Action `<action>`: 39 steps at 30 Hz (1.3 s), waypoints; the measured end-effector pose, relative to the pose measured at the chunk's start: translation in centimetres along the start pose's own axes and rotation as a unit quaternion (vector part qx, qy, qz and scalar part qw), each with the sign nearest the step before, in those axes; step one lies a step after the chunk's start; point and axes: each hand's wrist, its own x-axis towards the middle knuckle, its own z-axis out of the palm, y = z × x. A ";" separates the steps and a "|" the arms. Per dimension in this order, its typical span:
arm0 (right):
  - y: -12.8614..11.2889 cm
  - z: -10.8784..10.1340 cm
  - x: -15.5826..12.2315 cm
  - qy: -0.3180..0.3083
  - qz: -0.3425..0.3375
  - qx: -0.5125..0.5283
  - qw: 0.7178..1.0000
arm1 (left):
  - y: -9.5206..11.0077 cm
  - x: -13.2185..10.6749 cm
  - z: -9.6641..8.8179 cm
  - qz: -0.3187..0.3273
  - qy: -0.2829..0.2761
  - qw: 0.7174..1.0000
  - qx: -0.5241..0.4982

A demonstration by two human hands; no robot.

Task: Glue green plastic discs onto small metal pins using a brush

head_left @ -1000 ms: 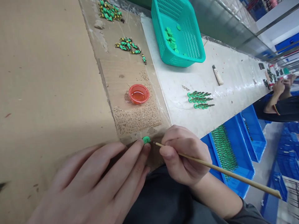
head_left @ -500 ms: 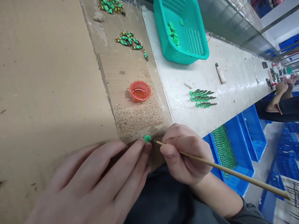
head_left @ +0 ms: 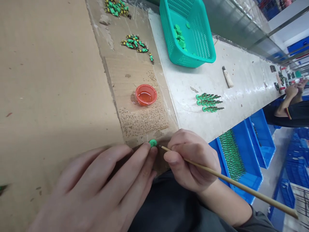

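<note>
At the table's near edge my left hand (head_left: 108, 183) pinches a small green disc (head_left: 153, 142) between its fingertips; it looks like a button with small marks on its face. My right hand (head_left: 193, 158) grips a thin wooden stick (head_left: 231, 182) like a pen, its dark tip close beside the disc. Whether the tip touches the disc I cannot tell. Beyond my hands, tiny brown grains (head_left: 142, 120) lie spread on the cardboard. Behind them stands a small red cup (head_left: 146, 95) with liquid in it.
A green plastic basket (head_left: 193, 61) with several green discs stands at the back. Small green and yellow pieces (head_left: 132, 42) lie on the cardboard. Green-based pieces (head_left: 209, 102) stand in rows near a white tube (head_left: 227, 77). Blue bins (head_left: 251, 180) sit to the right; another person's arm (head_left: 285, 104) is farther off.
The view has shifted slightly, and a dark green thing shows at the left edge. Both hands keep the same hold on the disc and stick; the stick's far end dips a little.
</note>
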 end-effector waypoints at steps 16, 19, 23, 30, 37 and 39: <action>0.0 0.4 -0.3 0.072 0.007 0.038 0.997 | -0.3 -0.3 0.4 0.010 0.003 1.000 -0.012; 0.2 0.4 0.7 0.102 0.019 0.055 0.993 | -0.4 0.1 0.7 0.014 0.024 0.999 -0.018; 1.1 0.9 3.8 0.166 0.054 0.060 0.983 | -0.3 1.2 0.8 0.010 0.050 0.998 -0.025; 3.7 2.6 7.1 0.162 0.121 0.086 0.976 | -0.2 1.4 1.0 0.004 0.082 0.996 -0.021; 3.9 3.0 6.5 0.128 0.093 0.001 0.987 | -0.2 0.8 1.4 0.003 0.067 0.998 -0.005; 3.8 3.0 6.6 0.117 0.079 -0.014 0.990 | -0.2 0.6 1.7 0.001 0.071 0.997 -0.016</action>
